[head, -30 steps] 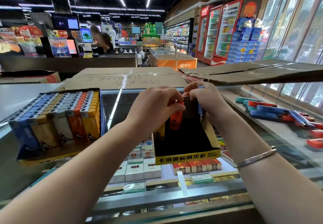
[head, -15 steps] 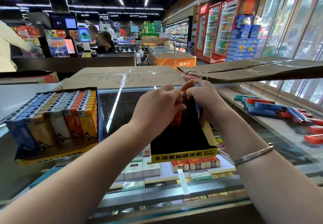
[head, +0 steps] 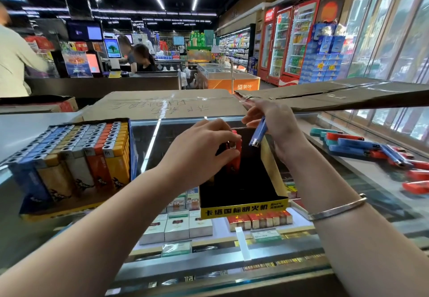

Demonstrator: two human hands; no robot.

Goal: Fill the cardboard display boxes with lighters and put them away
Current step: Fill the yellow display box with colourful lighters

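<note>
Head view: my left hand grips red lighters inside the black display box on the glass desk, while my right hand pinches a blue lighter.

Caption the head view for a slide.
Left hand seats red lighters in the open box; right hand holds a blue lighter ready.
</note>
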